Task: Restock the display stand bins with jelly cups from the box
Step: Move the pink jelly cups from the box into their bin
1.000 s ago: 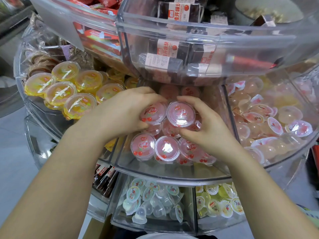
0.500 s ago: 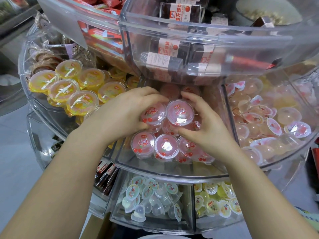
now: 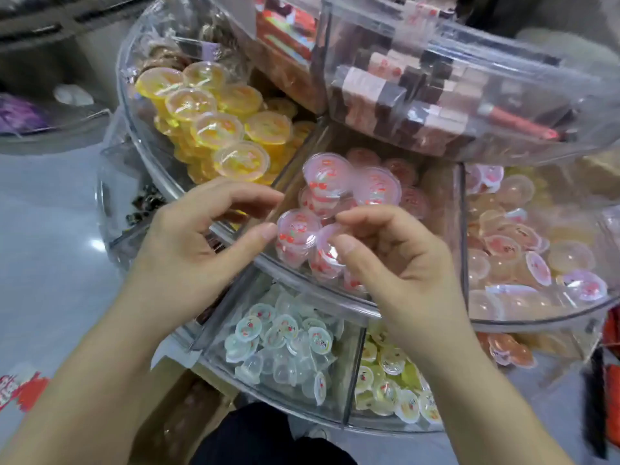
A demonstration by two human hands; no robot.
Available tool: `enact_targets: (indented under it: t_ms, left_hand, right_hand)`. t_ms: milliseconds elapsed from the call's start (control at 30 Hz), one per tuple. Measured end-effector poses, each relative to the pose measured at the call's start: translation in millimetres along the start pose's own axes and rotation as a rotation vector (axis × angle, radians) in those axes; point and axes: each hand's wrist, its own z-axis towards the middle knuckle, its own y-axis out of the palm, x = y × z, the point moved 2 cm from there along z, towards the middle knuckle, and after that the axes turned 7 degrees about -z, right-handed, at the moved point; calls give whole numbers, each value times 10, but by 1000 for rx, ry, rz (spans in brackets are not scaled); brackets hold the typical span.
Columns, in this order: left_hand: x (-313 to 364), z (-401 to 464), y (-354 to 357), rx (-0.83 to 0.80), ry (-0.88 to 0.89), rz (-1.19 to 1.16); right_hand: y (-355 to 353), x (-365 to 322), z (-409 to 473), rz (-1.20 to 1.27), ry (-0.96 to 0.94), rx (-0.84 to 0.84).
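Both hands pulled back off pink jelly cups (image 3: 335, 213), left hand (image 3: 201, 243) and right hand (image 3: 399, 263) grip loose (empty), grey floor (image 3: 50, 246).

Pale glossy floor (image 3: 50, 270), light glare.

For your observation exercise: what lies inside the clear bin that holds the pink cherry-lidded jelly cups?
Inside the middle bin, pink jelly cups lie piled, lids up or tilted. The right hand covers some at the front, and the upper tier hides the bin's back.
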Motion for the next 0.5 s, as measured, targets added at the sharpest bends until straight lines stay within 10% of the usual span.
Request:
enact_targets:
  t_ms: [300,500]
  left_hand:
    - [-1267,-2785,-147,734,-838,-273]
    - [-2561,-4553,33,814,-1286,-221]
  right_hand:
    - [1833,1252,-1208,17,546,-809]
    - [2899,2917,-1954,-244,815,-999]
